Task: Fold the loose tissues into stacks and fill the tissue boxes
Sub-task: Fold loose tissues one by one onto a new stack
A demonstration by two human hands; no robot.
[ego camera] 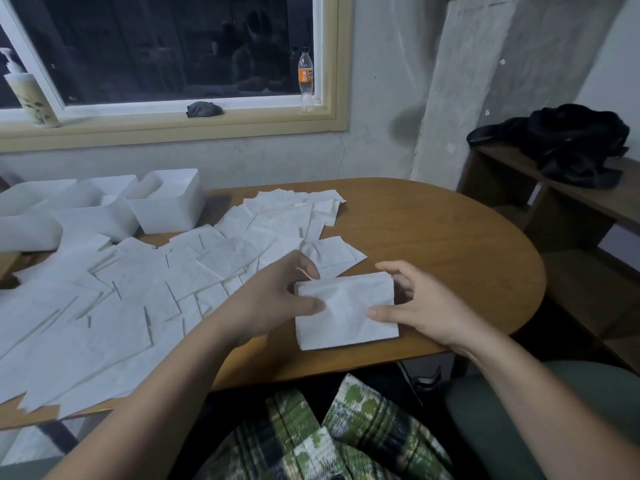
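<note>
The folded stack (346,313) lies on the table (450,237) between the hands. The left hand (277,292) pinches its left edge and the right hand (412,306) grips its right edge, thumb on top. Best to square the edges evenly before carrying it to the tissue boxes (166,206) beyond the left hand.

We find bare table (433,230) right of and beyond the folded stack (346,317), open for a hand to pass. On the left, loose tissues (121,306) cover the wood, and three white boxes (166,206) wall off the far-left corner.
</note>
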